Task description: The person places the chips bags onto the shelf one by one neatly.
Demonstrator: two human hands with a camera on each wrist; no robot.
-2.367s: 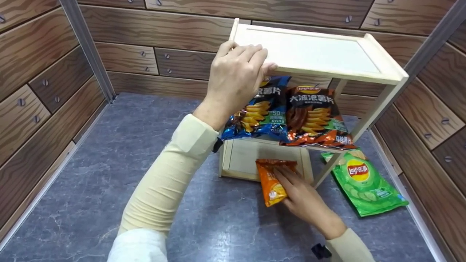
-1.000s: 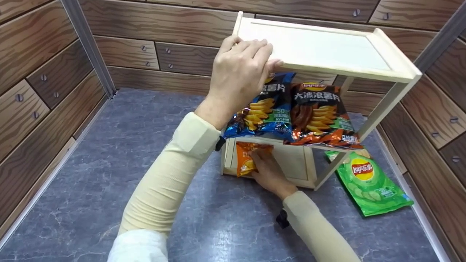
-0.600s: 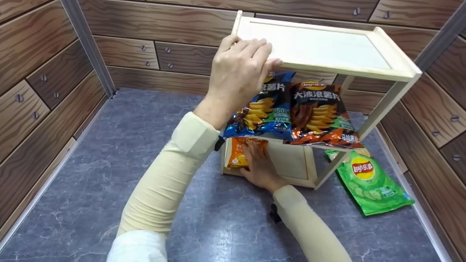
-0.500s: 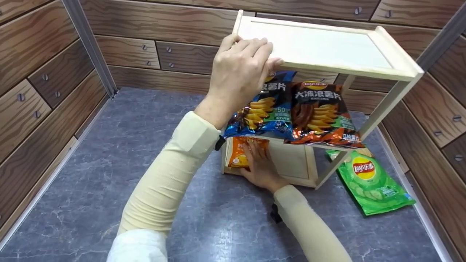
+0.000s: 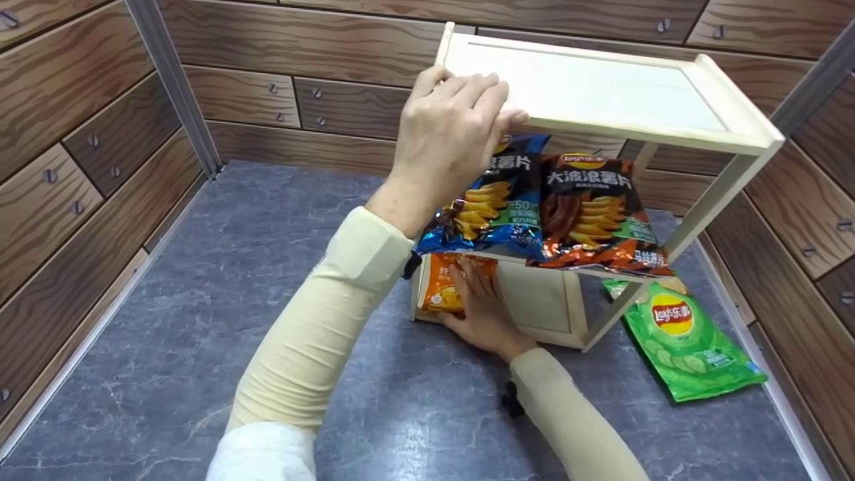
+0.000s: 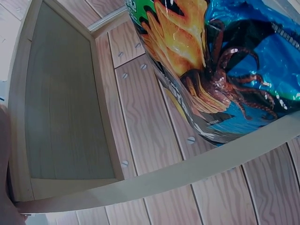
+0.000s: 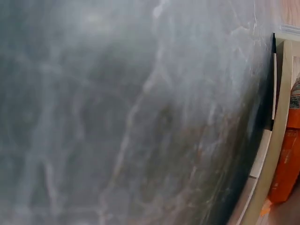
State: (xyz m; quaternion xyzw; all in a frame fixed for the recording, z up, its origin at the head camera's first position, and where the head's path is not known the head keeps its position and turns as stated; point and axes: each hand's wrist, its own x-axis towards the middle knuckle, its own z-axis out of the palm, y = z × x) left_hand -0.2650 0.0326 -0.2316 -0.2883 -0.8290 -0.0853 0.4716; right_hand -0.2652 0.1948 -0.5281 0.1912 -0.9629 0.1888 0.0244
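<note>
My left hand [image 5: 449,133] grips the left end of the top board of a small wooden shelf rack [image 5: 601,87], its thumb at the front edge. On the lower shelf, my right hand [image 5: 487,310] rests on an orange snack bag [image 5: 442,287] at the left side, fingers extended over it and partly covering its front. A blue chip bag [image 5: 501,207] and a dark bag with red-orange trim [image 5: 594,214] lean on the middle shelf. In the left wrist view the blue chip bag [image 6: 234,70] stands under the top board. The right wrist view shows the orange bag [image 7: 286,164] at its edge.
A green chip bag [image 5: 688,347] lies on the dark marbled floor [image 5: 267,321] to the right of the rack. Wood-patterned walls [image 5: 334,47] with grey corner posts [image 5: 180,93] enclose the space. The rack's right front leg [image 5: 614,314] stands beside the green bag.
My right hand has carried the orange bag left and back, from in front of the rack onto the lower shelf, and its fingers have straightened over it. My left hand has kept its hold.
</note>
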